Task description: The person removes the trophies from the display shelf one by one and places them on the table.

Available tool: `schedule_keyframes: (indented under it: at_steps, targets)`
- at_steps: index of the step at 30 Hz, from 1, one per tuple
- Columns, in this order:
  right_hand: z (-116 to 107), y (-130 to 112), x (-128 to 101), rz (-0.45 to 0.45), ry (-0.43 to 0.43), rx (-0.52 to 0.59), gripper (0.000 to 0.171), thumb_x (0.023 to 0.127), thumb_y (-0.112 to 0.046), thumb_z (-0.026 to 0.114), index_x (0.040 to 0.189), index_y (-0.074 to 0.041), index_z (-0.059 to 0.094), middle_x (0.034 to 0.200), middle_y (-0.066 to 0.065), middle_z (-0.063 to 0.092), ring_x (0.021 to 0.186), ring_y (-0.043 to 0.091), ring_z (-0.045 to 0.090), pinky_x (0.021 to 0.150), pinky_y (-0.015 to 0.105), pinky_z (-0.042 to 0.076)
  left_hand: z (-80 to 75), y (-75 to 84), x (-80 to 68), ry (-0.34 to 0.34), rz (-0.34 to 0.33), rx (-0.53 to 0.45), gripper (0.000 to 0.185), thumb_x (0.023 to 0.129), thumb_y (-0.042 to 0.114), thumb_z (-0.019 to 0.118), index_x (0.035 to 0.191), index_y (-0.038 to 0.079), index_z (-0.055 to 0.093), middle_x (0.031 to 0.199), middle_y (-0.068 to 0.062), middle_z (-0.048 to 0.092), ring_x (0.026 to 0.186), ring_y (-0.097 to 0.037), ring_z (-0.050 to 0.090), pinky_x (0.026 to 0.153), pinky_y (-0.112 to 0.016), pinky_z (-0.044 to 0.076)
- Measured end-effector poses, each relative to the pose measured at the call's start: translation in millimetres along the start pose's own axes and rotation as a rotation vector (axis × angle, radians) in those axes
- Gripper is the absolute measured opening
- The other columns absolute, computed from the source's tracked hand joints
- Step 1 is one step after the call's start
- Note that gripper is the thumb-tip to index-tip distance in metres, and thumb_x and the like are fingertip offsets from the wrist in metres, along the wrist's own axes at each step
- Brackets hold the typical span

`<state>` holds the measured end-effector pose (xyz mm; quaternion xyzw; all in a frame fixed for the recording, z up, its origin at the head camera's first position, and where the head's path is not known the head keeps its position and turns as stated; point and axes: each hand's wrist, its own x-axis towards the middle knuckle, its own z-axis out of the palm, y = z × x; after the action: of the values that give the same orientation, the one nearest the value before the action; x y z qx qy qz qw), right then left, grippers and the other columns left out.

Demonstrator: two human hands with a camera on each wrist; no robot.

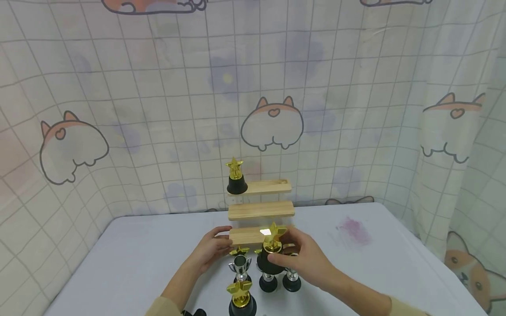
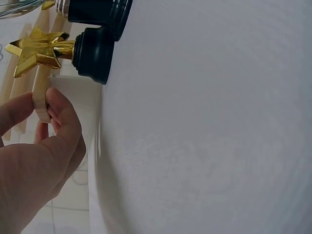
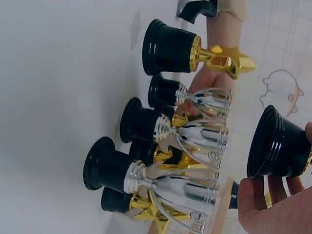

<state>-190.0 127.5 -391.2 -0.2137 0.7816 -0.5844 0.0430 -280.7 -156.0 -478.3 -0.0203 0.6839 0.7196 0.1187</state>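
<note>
No readable text, labels, brands, numbers or signs anywhere.

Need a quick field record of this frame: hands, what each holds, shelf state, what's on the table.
left hand: grips the left end of the bottom shelf
right hand: holds a gold star trophy by its stem, lifted off the table
rack: three wooden steps against the curtain
top shelf: one star trophy at its left end
middle shelf: bare
table: cluster of silver cup trophies and gold star trophies on black bases, in front of the rack
stain: pink, on the table to the right
</note>
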Motion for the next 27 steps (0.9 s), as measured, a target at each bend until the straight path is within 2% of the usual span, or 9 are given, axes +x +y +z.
schedule_keyframes:
  at_steps: [6,14,27]
  targets:
    - [3.6,0.9,-7.7,0.022,-0.016,0.01,0.053,0.092,-0.025,0.08,0.135,-0.005,0.058,0.119,0.008,0.065,0.111,0.025,0.061,0.097,0.036,0.053,0.4,-0.7,0.5,0.006,-0.002,-0.001,0.056,0.092,-0.001,0.065,0.145,-0.004,0.045,0.125,-0.025,0.058,0.1,-0.027,0.067,0.089,-0.037,0.059]
    - [7.6,7.1,-16.9,-0.004,-0.015,0.019,0.046,0.091,-0.022,0.08,0.128,-0.003,0.061,0.112,0.009,0.067,0.106,0.028,0.063,0.092,0.032,0.055,0.7,-1.1,-0.1,0.015,0.01,0.001,0.056,0.092,-0.001,0.065,0.145,-0.004,0.046,0.123,-0.024,0.059,0.099,-0.027,0.067,0.089,-0.039,0.059]
    - [13.4,18.0,-30.2,-0.011,-0.043,0.068,0.048,0.092,-0.02,0.08,0.133,-0.003,0.06,0.119,0.008,0.067,0.113,0.029,0.063,0.094,0.032,0.055,-1.1,-3.2,4.5,-0.01,0.009,-0.004,0.058,0.093,0.001,0.065,0.146,-0.004,0.043,0.126,-0.025,0.059,0.101,-0.027,0.067,0.089,-0.036,0.058]
